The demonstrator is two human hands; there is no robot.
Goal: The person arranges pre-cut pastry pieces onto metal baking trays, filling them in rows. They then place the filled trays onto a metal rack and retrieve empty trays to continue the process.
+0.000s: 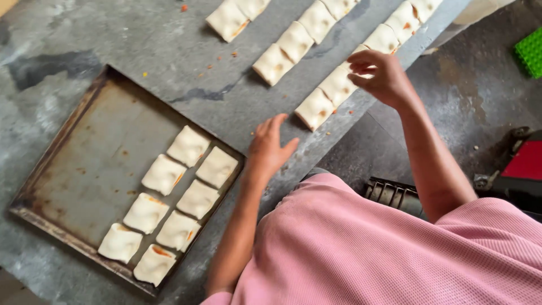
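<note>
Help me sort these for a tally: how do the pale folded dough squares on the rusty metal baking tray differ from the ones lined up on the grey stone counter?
The pale folded dough squares on the rusty metal baking tray sit in two close rows along one side; those on the grey stone counter run in three longer lines. The tray group lies untouched, while the right hand reaches over a counter piece. The left hand hovers between the two groups. Both groups look alike, some with orange filling showing.

Both bare arms reach forward from pink sleeves. The left hand (270, 148) is flat, palm down, fingers (275, 125) together and extended. The right hand (377, 74) stretches farther out, wrist bent, fingers curled inward, pinching loosely.
</note>
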